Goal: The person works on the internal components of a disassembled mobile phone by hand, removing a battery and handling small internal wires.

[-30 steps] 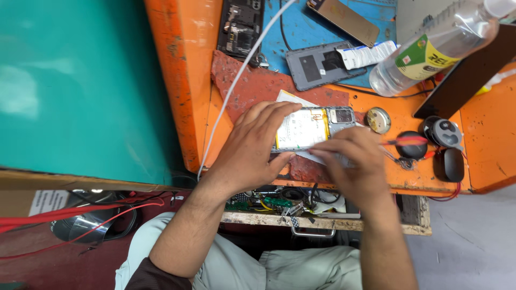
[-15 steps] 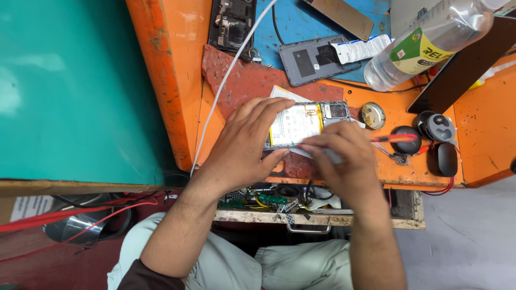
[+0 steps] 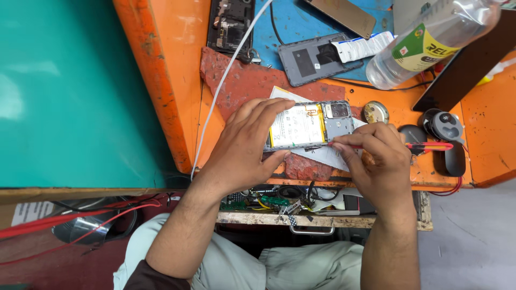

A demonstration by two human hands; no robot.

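An opened phone (image 3: 312,125) with its back off lies on the orange bench, its pale battery and grey camera end showing. My left hand (image 3: 244,147) grips its left end, fingers over the top edge and thumb under the near edge. My right hand (image 3: 376,158) pinches a thin red-handled tool (image 3: 424,146) whose tip touches the phone's near edge. A white sheet of paper (image 3: 328,157) lies under the phone.
A grey phone back cover (image 3: 309,59), another dismantled phone (image 3: 231,24), a clear plastic bottle (image 3: 430,45), a round metal tin (image 3: 375,112) and black earbud cases (image 3: 445,126) crowd the bench. A white cable (image 3: 226,80) runs across it. An open drawer of parts (image 3: 301,201) sits below the bench edge.
My hands stay on the phone; the view has shifted slightly, and my right hand's fingers have settled with the red tool against the phone's near edge.
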